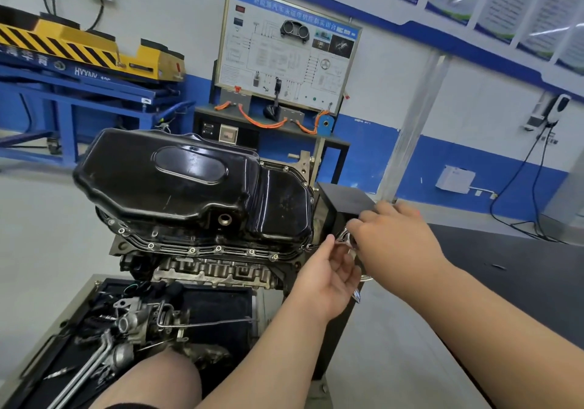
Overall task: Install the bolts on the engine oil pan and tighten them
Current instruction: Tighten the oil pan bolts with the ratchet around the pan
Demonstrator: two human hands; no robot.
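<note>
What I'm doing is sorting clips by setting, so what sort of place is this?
Probably an automotive training workshop: an engine is turned with its black oil pan up, a teaching board with a wiring diagram and instrument cluster stands behind it, and a yellow-and-blue lift platform lines the wall.

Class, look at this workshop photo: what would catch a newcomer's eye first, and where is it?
The glossy black oil pan dominates the centre-left, sitting atop the upturned engine. At its right corner, the left hand and right hand hold a chrome wrench. Behind stands a wiring training board.
</note>
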